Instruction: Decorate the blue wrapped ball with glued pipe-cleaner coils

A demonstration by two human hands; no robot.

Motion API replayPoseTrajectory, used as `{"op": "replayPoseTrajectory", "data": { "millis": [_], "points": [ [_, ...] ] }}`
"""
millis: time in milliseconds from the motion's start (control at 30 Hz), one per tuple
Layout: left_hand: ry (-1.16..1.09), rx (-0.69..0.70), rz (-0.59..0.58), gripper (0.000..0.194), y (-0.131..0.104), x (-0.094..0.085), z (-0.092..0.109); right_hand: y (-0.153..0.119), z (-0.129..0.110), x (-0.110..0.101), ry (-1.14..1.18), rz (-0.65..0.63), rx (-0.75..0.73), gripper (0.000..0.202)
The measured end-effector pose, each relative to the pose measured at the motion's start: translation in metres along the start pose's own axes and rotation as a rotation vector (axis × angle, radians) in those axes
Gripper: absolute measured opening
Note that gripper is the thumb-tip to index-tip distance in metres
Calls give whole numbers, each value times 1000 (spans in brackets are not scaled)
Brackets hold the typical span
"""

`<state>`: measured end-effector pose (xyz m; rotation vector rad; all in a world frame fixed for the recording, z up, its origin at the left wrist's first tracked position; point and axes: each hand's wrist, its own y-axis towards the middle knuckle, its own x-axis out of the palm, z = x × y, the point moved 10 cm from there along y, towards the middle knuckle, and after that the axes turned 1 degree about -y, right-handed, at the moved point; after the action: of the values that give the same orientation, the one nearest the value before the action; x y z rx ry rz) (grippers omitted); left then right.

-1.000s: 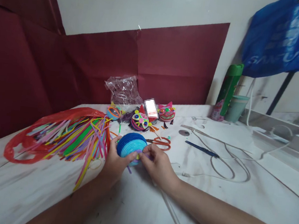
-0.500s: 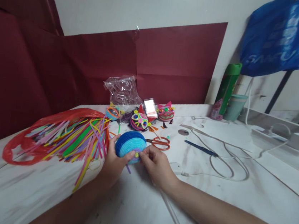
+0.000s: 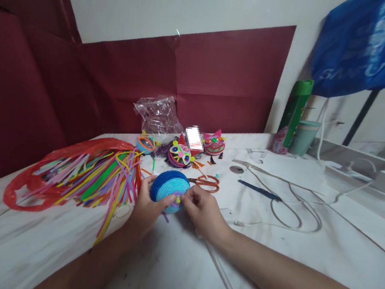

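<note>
My left hand is closed round a blue craft ball wound in dark and light blue rings. Its thumb presses beside a small purple and yellow centre on the near face. My right hand pinches at the right edge of that centre; what its fingertips hold is too small to make out. A purple strip sticks out beneath the ball. Right behind my right hand lie orange-handled scissors, their blades partly hidden by the ball.
Colourful pipe cleaners spill from a red plastic bag at left. Decorated cat-faced balls stand behind, near clear plastic wrapping. At right lie a dark blue tool, a looping cable, a green can and a cup.
The ball and both hands have shifted very slightly right in the picture. My grip on the ball and the right-hand pinch stay the same.
</note>
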<state>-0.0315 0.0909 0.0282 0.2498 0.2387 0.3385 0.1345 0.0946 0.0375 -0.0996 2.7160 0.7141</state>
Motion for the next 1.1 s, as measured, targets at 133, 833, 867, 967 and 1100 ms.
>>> {"op": "replayPoseTrajectory", "data": {
  "millis": [133, 833, 867, 967, 1100],
  "points": [
    [13, -14, -1, 68, -2, -1, 6, -1, -2, -1, -25, -1, -19, 16],
    [2, -9, -15, 69, 2, -1, -3, -1, -2, 1, 25, 2, -24, 12],
    [-9, -7, -14, 70, 2, -1, -4, -1, -2, 0, 20, 6, -29, 12],
    [-20, -11, -9, 72, 2, -1, -5, -1, -3, 0, 7, 9, -40, 11],
    [0, -28, 18, 69, 0, -1, -2, 0, -3, 0, -6, 2, -40, 11]
  ]
}}
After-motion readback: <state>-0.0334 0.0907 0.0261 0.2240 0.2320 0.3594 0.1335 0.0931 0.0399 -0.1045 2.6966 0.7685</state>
